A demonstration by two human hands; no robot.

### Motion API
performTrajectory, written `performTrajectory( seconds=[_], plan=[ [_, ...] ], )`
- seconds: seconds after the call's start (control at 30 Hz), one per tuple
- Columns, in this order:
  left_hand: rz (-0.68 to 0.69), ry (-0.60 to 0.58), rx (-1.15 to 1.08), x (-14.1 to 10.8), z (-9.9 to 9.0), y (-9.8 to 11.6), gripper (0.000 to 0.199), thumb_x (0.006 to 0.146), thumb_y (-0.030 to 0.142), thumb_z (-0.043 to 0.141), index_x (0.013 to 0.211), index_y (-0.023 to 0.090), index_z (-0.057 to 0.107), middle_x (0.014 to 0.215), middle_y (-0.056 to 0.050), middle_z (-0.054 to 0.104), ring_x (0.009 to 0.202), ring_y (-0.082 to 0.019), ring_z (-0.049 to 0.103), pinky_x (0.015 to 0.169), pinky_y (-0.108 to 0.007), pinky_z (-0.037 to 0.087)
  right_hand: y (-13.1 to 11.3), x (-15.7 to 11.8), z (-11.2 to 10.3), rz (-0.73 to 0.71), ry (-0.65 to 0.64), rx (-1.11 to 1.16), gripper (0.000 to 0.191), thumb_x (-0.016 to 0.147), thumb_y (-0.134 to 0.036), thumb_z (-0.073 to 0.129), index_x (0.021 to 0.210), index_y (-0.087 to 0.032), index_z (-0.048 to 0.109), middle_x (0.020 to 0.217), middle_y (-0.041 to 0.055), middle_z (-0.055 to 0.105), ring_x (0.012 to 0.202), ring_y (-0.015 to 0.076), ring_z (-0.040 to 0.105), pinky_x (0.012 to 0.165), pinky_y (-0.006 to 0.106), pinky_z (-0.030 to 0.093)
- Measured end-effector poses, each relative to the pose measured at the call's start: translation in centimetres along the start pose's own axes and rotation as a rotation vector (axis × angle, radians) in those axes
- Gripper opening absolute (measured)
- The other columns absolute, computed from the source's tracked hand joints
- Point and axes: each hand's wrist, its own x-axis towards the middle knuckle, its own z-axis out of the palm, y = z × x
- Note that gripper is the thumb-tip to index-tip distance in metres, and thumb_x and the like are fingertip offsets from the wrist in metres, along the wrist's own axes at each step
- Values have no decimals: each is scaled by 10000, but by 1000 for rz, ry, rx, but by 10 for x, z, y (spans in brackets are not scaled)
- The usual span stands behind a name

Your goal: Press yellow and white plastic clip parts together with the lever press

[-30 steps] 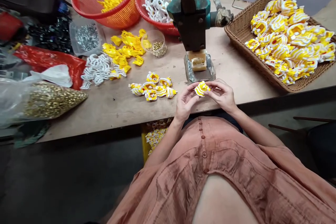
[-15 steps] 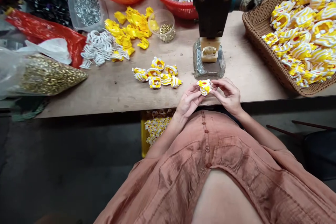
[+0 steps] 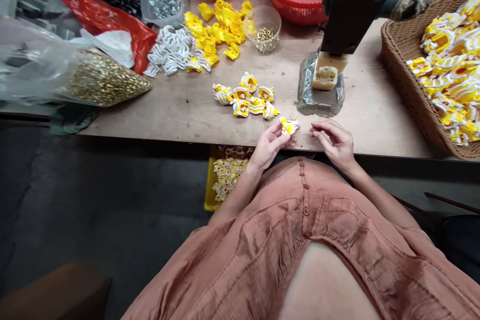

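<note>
fingers [image 3: 273,130] near striped pieces [image 3: 256,105], press [image 3: 343,15]

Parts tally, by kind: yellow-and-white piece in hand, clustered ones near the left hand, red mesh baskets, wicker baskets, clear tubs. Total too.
Held piece, in the left hand: 1
Clustered pieces: 7
Red mesh baskets, both cut off by the frame: 2
Wicker basket, partly out of frame: 1
Clear tubs: 2
Total: 13

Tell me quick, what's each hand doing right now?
Left hand: closed on a small yellow-and-white piece.
Right hand: loosely curled, apart from that piece; can't tell if it pinches anything tiny.
</note>
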Motion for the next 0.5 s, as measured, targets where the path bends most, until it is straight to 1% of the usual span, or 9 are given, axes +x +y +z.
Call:
performTrajectory(
  seconds=[0.07, 0.13, 0.2, 0.27, 0.3, 0.33, 0.4, 0.43, 0.5],
  plan=[
    [225, 183, 363, -5, -15, -5, 662, 924, 466, 811, 1497, 205, 607, 1505, -170, 680, 1275, -289, 724, 1083, -423, 612, 0, 1, -1, -38, 0, -25, 211, 1028, -290, 709, 1218, -295, 800, 1046, 60, 798, 943, 215, 776, 861, 411, 673],
    [390, 344, 743, -8, -26, -10, 599, 971, 429, 754, 1505, 202, 604, 1504, -170, 665, 1351, -305, 663, 1184, -472, 538, -1, 3, 1, -85, -6, -68, 201, 1028, -258, 698, 1199, -282, 801, 1020, 64, 803, 928, 218, 772, 841, 403, 664],
    [471, 466, 1025, -7, -32, -15, 555, 999, 389, 712, 1505, 182, 616, 1460, -187, 660, 1367, -326, 624, 1234, -517, 474, -1, 5, 5, -151, -19, -106, 193, 1034, -230, 678, 1181, -265, 797, 1001, 70, 806, 915, 215, 768, 823, 387, 657],
    [512, 560, 1166, -2, -32, -16, 608, 987, 399, 728, 1530, 152, 609, 1471, -222, 615, 1399, -361, 581, 1252, -541, 433, -2, 5, 12, -231, -36, -123, 199, 1041, -199, 657, 1185, -248, 785, 1004, 78, 805, 918, 206, 765, 817, 363, 653],
    [524, 582, 1205, 2, -32, -15, 650, 976, 423, 746, 1547, 147, 603, 1510, -239, 579, 1446, -385, 541, 1270, -555, 402, -2, 5, 16, -271, -46, -127, 206, 1047, -188, 644, 1197, -238, 775, 1012, 84, 803, 923, 200, 764, 818, 351, 651],
    [531, 573, 1237, 7, -32, -12, 680, 967, 451, 758, 1560, 156, 602, 1564, -246, 540, 1513, -409, 479, 1301, -575, 351, -1, 5, 19, -308, -58, -136, 211, 1055, -181, 628, 1208, -228, 765, 1018, 89, 802, 926, 194, 763, 818, 341, 650],
    [542, 470, 1294, 20, -34, -5, 654, 973, 493, 746, 1554, 216, 629, 1666, -212, 490, 1640, -434, 319, 1362, -620, 201, 2, 7, 22, -373, -97, -190, 214, 1075, -187, 590, 1215, -211, 750, 1025, 99, 802, 938, 191, 762, 832, 340, 652],
    [549, 401, 1317, 28, -37, 0, 602, 990, 497, 719, 1535, 250, 651, 1694, -180, 487, 1679, -428, 255, 1378, -636, 127, 4, 10, 19, -398, -120, -239, 217, 1084, -196, 571, 1211, -205, 747, 1031, 102, 804, 947, 195, 763, 854, 355, 653],
    [581, 301, 1351, 45, -47, 9, 509, 1030, 482, 654, 1494, 277, 687, 1707, -142, 508, 1705, -397, 235, 1390, -645, 49, 6, 23, 1, -431, -132, -360, 230, 1094, -215, 548, 1210, -204, 746, 1030, 101, 809, 950, 207, 765, 888, 389, 652]
  ],
)
